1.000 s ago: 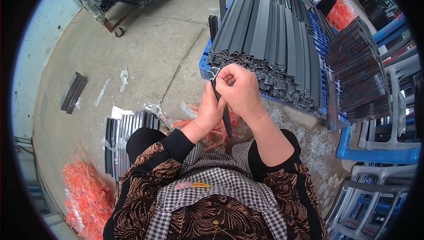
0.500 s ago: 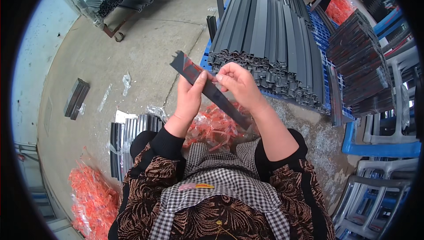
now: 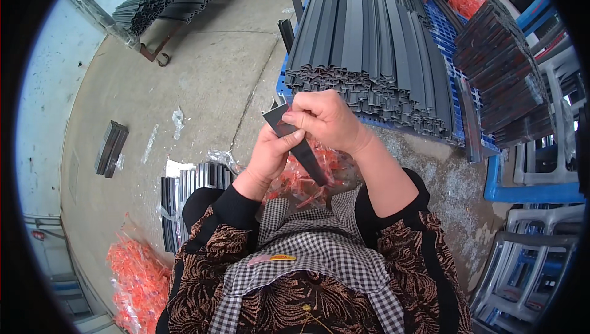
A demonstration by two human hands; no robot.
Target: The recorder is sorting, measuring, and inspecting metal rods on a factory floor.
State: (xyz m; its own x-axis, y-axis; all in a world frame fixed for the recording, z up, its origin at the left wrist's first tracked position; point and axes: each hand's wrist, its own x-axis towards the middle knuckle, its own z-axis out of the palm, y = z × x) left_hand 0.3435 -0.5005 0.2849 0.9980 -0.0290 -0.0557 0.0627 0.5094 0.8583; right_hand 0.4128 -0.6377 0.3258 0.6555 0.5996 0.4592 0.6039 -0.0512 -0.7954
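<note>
A short dark grey profile strip (image 3: 309, 163) with reddish film on its face slants in front of me, its cut end up and away. My left hand (image 3: 268, 157) is wrapped round its middle, thumb lying across the face. Close to the cut end, the fingers of my right hand (image 3: 329, 120) are pinched together against the strip. A bit of red shows beside that thumb, but what the pinch holds is hidden. Under the strip lies a heap of crumpled red and clear film (image 3: 295, 181).
Long grey profiles (image 3: 356, 33) are stacked on a blue pallet ahead, with reddish-wrapped bundles (image 3: 501, 76) to their right. Short profiles (image 3: 206, 177) lie by my left knee near another film heap (image 3: 138, 278). A wheeled rack (image 3: 153, 51) stands far left; frames (image 3: 531, 272) are at right.
My right hand has moved to the strip's cut end and pinches there. The strip has tilted steeper, and my left hand has shifted slightly nearer and lower.
</note>
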